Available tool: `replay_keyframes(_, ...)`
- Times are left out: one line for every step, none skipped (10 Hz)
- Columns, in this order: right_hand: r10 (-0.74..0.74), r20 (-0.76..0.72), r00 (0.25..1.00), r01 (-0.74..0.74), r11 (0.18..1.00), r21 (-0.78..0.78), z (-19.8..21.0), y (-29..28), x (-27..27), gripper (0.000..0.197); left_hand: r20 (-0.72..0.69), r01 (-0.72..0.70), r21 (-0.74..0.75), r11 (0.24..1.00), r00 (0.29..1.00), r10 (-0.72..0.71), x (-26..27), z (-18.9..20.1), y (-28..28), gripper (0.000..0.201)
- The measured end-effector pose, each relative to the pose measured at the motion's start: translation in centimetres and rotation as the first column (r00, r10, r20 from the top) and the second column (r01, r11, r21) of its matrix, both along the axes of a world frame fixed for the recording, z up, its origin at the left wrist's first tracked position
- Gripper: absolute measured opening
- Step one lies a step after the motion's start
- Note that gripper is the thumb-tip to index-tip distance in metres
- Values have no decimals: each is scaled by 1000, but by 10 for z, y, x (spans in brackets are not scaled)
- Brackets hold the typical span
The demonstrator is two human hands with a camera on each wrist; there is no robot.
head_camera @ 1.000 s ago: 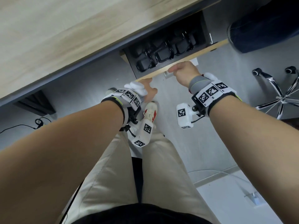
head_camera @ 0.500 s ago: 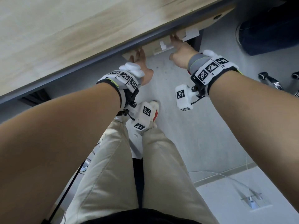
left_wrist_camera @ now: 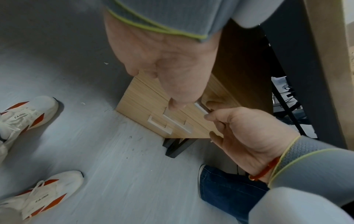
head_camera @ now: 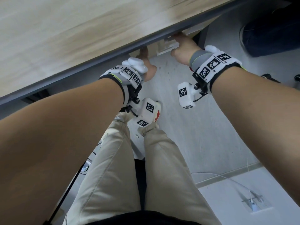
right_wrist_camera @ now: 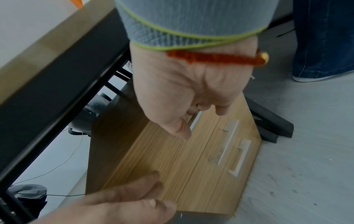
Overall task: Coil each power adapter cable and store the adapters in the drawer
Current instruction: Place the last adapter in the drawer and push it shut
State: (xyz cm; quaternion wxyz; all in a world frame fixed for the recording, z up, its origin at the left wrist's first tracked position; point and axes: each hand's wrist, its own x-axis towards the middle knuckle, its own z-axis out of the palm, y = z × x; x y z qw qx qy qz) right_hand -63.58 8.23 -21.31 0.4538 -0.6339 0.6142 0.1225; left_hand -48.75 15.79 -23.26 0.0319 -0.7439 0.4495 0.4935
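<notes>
Drawer (left_wrist_camera: 153, 97) front, light wood grain with a white bar handle (left_wrist_camera: 201, 108), sits flush in the cabinet under the desk (head_camera: 65, 38); handle's long axis runs across the front. Right hand (left_wrist_camera: 247, 133) curls around that handle; left hand (left_wrist_camera: 172, 60) presses flat fingers beside it

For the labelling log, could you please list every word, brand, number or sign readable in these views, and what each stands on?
"CAMEL", probably; letters blurred: side of each white and orange shoe.
Square black-and-white marker patterns, no words: wrist bands and wrist camera housings.
Tiny characters beside the band markers: too small to read.
Nothing else legible.
</notes>
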Motion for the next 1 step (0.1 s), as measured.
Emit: replay_keyframes(-102,92,991,103,995,-6,5,10,0,42,-100,18,53,998,995,-13,-2,5,2,46)
